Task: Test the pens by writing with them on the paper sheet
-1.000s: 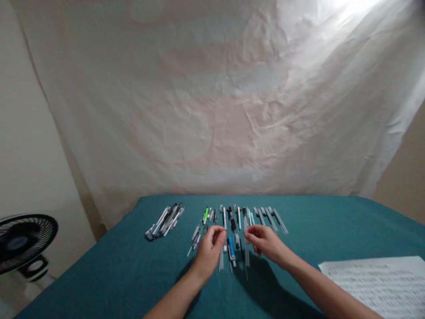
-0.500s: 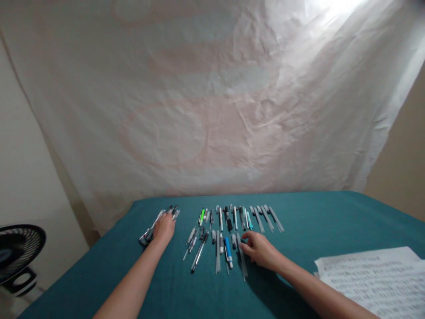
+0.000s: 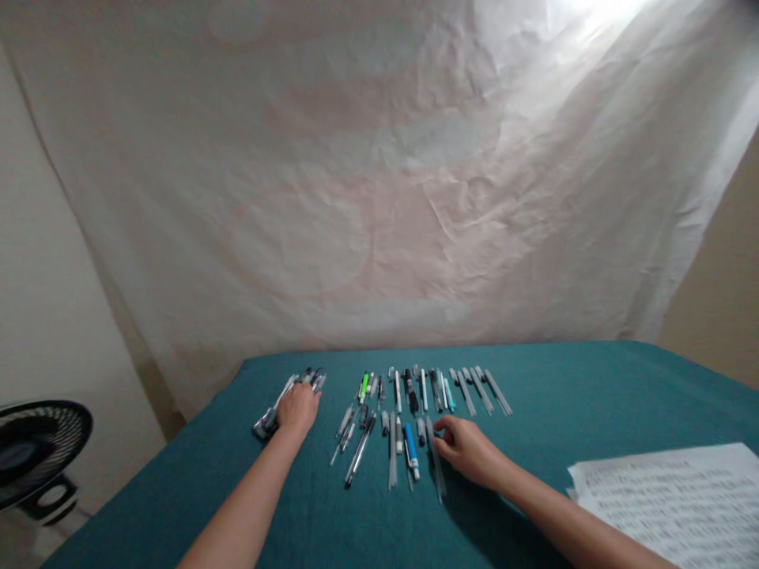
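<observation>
Several pens (image 3: 266,420) lie under my left hand (image 3: 299,406), grip hidden; my right hand (image 3: 466,446) curls by a clear pen barrel (image 3: 436,462) on the tabletop (image 3: 545,411), hold unclear. Probably light, slick; I'd pinch mid-length.

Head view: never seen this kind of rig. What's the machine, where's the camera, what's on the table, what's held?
There's no machine: these are a person's bare hands, seen by one head-worn camera looking forward and down. The teal-covered table carries pens and pen parts in rows, including a green pen and a blue pen, with written sheets at right. The left hand is over a pile of pens; its grip is hidden. The right hand has its fingertips by a clear tube; I can't tell whether it's held.
</observation>
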Tool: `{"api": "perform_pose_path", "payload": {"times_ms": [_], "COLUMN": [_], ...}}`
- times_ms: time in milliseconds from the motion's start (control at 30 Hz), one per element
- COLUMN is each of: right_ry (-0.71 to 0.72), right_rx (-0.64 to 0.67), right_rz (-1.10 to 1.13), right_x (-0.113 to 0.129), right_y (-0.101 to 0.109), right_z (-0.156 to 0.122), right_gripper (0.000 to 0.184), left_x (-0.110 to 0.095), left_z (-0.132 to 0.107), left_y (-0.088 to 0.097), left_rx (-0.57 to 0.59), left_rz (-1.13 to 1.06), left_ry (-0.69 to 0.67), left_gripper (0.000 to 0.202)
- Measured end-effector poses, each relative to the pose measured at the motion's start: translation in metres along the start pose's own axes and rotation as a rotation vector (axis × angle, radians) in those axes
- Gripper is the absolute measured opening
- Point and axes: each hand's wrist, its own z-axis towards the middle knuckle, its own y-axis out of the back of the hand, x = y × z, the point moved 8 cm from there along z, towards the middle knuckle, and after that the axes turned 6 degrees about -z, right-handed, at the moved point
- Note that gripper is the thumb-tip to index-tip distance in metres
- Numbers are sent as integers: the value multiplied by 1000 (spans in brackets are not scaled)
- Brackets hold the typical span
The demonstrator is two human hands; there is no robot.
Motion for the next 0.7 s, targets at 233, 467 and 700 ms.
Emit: {"api": "perform_pose_path", "payload": {"times_ms": [233, 467, 700], "right_ry": [-38, -96, -74], "right_rx": [-54, -65, -177], "right_rz": [159, 697, 878], "right_x": [-9, 3, 13], "right_y": [1, 12, 44], "right_z": [2, 7, 4], "right_gripper": [26, 39, 38], "left_x": [-21, -125, -188], "left_z": [-12, -88, -144], "left_y": [20, 54, 60], "left_rx": [23, 73, 368], "left_rz": [-143, -570, -1053], "left_ry": [-35, -337, -361], "left_gripper": [37, 37, 28]}}
